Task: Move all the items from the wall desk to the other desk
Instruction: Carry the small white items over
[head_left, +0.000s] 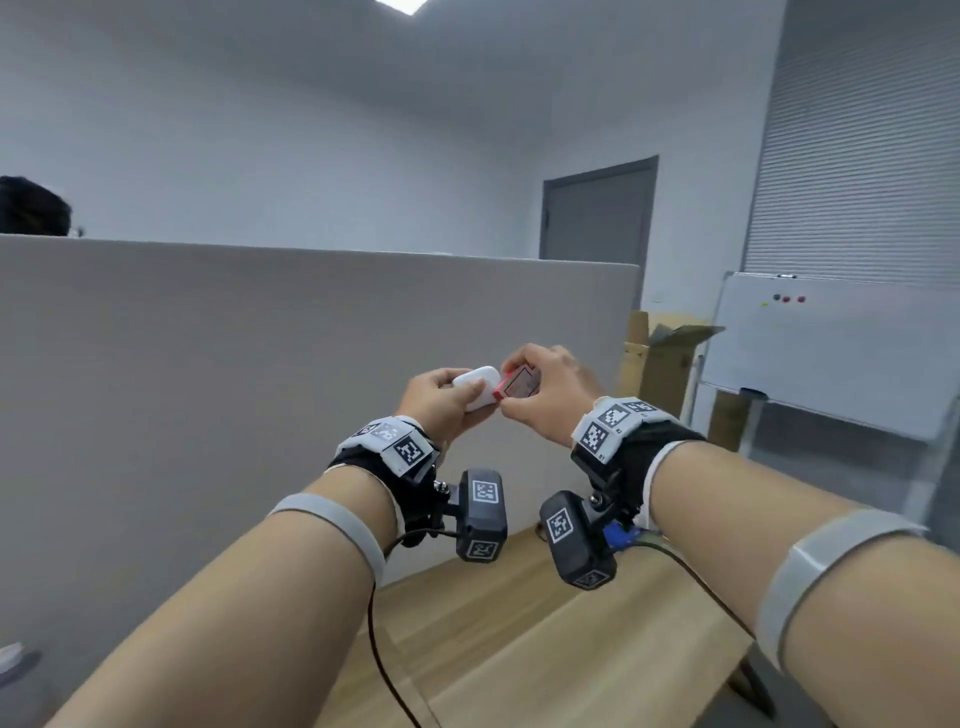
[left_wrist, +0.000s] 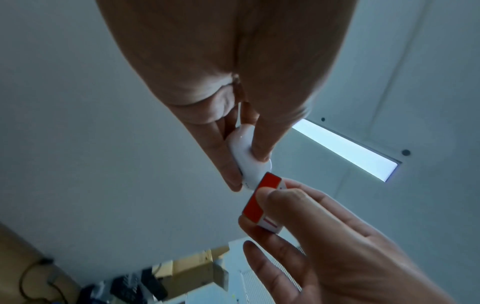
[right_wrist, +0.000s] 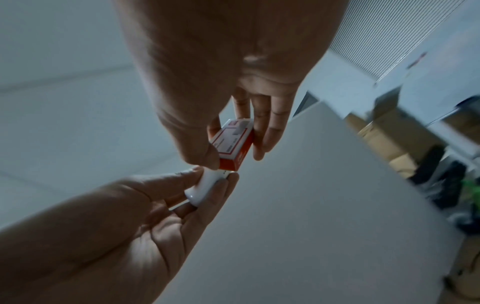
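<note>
One white case (head_left: 475, 392), one red box (head_left: 519, 387)

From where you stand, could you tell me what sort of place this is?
Probably an office: a grey fabric desk partition, a light wooden desk top, and a white whiteboard on a stand beside brown cardboard boxes.

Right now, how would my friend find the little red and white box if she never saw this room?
Look in front of the big grey divider wall, where two hands meet in the air above the wooden desk. The right hand pinches the little red and white box. Its neighbour, in the left hand, is a smooth, rounded, all-white case; the box has flat sides, sharp corners and red edges.
</note>
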